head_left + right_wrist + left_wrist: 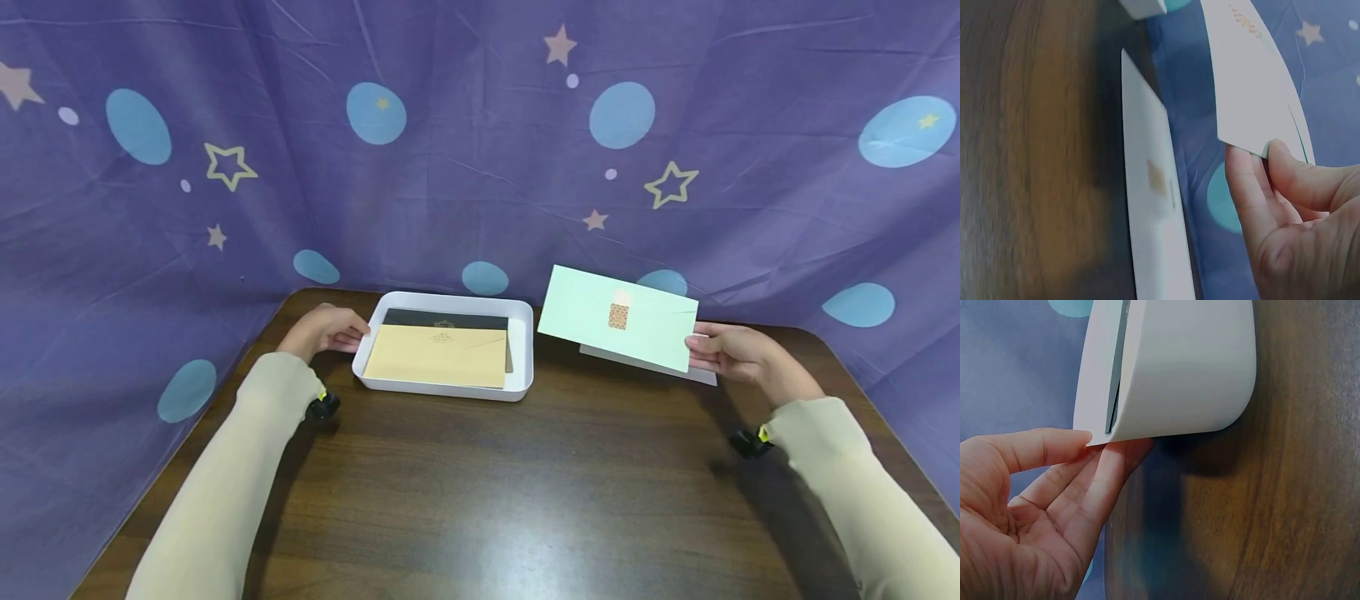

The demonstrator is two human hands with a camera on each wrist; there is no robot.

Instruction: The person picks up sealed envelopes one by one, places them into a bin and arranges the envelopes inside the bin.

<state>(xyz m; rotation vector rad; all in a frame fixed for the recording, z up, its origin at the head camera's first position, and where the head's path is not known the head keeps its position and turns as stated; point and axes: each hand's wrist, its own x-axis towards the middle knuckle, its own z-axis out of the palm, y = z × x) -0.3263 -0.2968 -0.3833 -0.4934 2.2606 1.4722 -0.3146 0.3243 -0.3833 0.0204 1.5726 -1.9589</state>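
Note:
My left hand [326,329] pinches the left rim of a white tray [522,350] between thumb and fingers; the left wrist view shows the thumb on the edge of the tray [1191,369]. In the tray lie a cream envelope [442,358] and, partly under it, a dark one [408,317]. To the right, my right hand [735,354] holds a mint-green envelope [577,308] by its right end, tilted above the table. It bears a small brown and white print. Below it a white envelope [1154,187] lies on the table, mostly covered in the head view.
The brown wooden table [480,483] has rounded back corners. Behind it and at the sides hangs a purple cloth [465,183] with stars and blue spots. A black wrist device [750,442] sits below the right cuff, another [323,407] at the left.

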